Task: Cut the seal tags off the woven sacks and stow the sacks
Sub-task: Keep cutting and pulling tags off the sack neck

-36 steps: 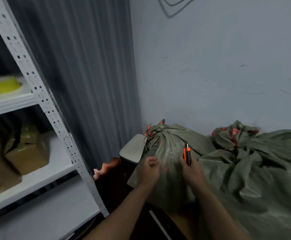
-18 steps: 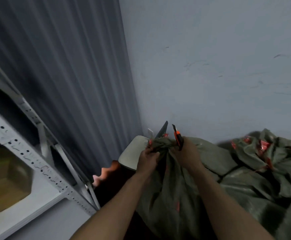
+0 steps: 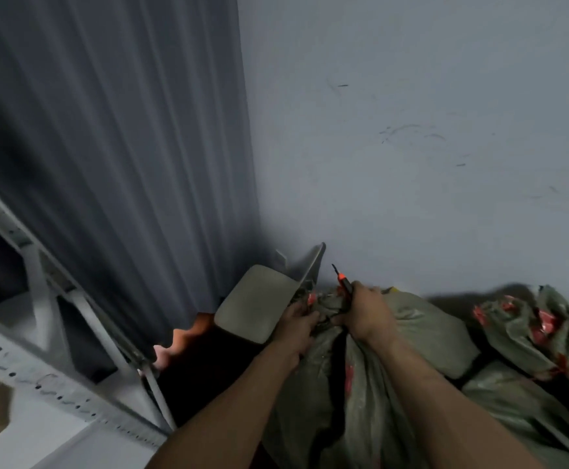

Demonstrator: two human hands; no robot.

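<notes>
At lower centre, the left hand [image 3: 296,328] grips the gathered neck of a green woven sack [image 3: 327,384] while the right hand [image 3: 364,316] clasps an orange utility knife [image 3: 343,282], apparently at the tag-cutting step; next, the blade must meet the red seal tag [image 3: 311,299].

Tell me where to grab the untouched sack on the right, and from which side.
I'd grip the right sack at its gathered neck, where the red tags sit, coming from above. The cloth bunches narrow there; the body below is broad and slack.
</notes>
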